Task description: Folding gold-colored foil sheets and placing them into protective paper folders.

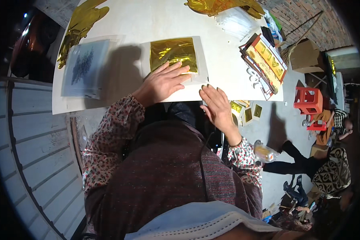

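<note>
A folded gold foil piece (173,50) lies flat inside a clear plastic bag (203,60) in the middle of the pale table. My left hand (161,84) rests palm down across the near part of the foil, fingers stretched out, hiding some of the bag's near edge. At the bag's near right corner is my right hand (219,109), its fingers straight and nothing visibly held. Whether its fingertips touch the plastic or the table, I cannot tell. To the left sits a stack of clear plastic bags (84,68) with dark print.
Loose gold foil pieces lie on the table (128,16) at far left (78,30) and far right (228,6). More clear plastic (237,22) and printed cards (264,64) occupy its right side. Beyond are red stools (309,101), small gold packets (248,115) below the edge, and other people.
</note>
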A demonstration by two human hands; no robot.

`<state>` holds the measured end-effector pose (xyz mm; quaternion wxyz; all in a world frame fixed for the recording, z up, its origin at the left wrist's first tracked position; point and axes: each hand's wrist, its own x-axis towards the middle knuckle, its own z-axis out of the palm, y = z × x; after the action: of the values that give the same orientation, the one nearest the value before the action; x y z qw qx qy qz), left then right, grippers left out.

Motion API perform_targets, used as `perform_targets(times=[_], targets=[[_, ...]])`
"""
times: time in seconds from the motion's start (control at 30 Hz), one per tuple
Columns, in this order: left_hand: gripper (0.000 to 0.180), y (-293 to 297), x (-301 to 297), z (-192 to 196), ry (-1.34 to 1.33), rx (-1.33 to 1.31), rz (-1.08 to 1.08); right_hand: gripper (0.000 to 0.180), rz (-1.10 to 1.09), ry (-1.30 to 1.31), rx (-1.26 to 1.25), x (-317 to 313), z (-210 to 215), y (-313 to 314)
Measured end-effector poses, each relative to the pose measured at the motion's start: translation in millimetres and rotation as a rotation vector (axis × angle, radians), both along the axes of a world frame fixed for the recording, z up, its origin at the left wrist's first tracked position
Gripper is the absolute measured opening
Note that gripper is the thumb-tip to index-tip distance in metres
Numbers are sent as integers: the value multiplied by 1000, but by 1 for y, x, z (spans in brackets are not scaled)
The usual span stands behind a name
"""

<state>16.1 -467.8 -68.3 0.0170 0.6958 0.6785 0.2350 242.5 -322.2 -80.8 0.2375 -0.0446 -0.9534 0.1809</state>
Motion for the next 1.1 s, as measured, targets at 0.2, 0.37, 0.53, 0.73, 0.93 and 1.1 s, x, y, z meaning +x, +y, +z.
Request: perform_targets(times=[0.2,0.37,0.53,0.73,0.93,1.1], targets=[[42,8,-1,-1,73,59,53,21,-76,198,-280,-6,-4,8],[41,17,-3,-1,111,79,75,8,-43,189,-166,-47,10,19],[41,11,-6,1,77,26,77,5,-30,87,-233,-14,1,28],[40,10,-7,-2,105,63,80,8,19,101,-255,-42,24,33],[40,10,-8,-4,71,-4,87,9,-28,-111,-352,-13,24,52],[42,9,-9,-3,36,-52,88,12,120,-87,-101,-44,46,54]])
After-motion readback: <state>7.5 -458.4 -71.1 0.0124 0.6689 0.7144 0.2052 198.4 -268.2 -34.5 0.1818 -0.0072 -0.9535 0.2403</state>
